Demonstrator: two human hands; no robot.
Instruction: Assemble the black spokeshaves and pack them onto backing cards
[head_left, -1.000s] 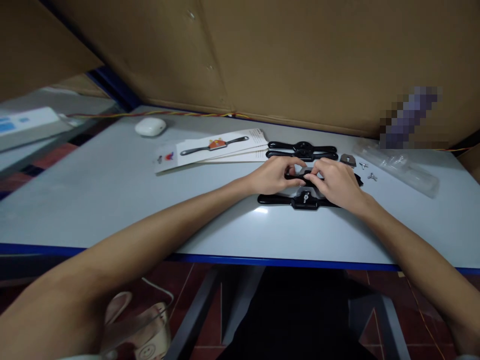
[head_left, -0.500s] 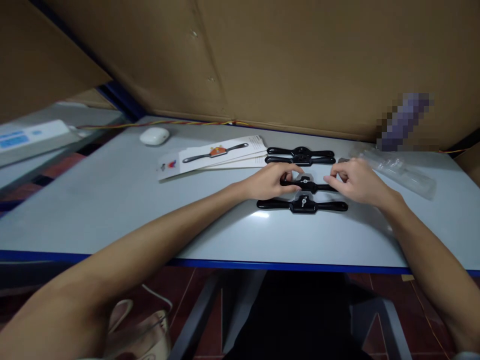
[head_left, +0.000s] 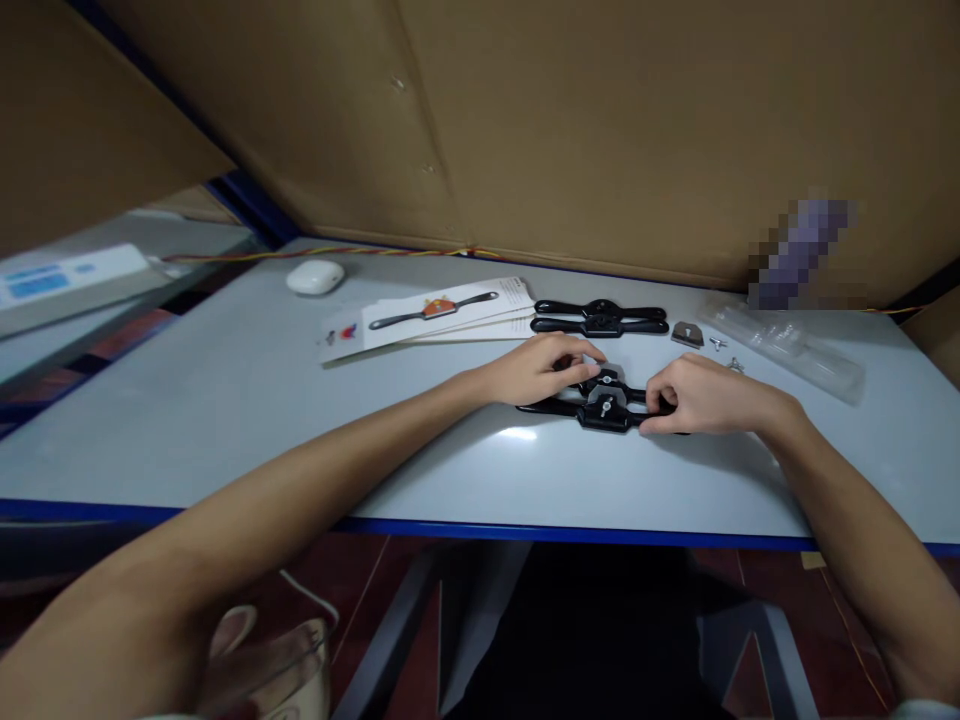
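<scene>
Two black spokeshaves lie side by side near the middle of the table. My left hand [head_left: 541, 366] grips the left handle of the farther spokeshave [head_left: 606, 382]. My right hand [head_left: 694, 393] is closed over its right handle and rests against the nearer spokeshave [head_left: 600, 414]. The two tools touch each other between my hands. A second pair of black spokeshaves [head_left: 600, 318] lies farther back.
Printed instruction cards [head_left: 427, 310] lie left of the far pair. A metal blade [head_left: 687, 334], small wing screws [head_left: 718, 343] and a clear plastic package [head_left: 787, 345] sit at the right. A white earbud case [head_left: 315, 276] is at back left. Cardboard walls [head_left: 570, 130] close the table's rear.
My right hand came back from the loose parts at the right and closed on the spokeshave handle. The farther spokeshave now sits against the nearer one.
</scene>
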